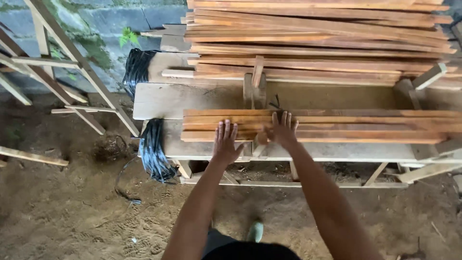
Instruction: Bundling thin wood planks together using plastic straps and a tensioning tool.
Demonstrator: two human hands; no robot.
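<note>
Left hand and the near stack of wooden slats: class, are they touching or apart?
Touching. The head view shows the left hand lying flat, fingers spread, on the front edge of the near stack of slats, with no gap visible.

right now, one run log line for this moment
left hand: flat on front slats | right hand: fingers spread on same slats | bench: holds slats | rear slat pile: untouched

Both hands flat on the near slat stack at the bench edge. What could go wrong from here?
1. The near stack of slats lies at the front edge of the workbench; a push from the left hand or right hand might slide pieces off toward the feet.
2. Bare palms on rough-sawn wood: splinters are likely.
3. The black strap bundle and its loose tail trail across the dirt floor, a possible trip hazard.
</note>
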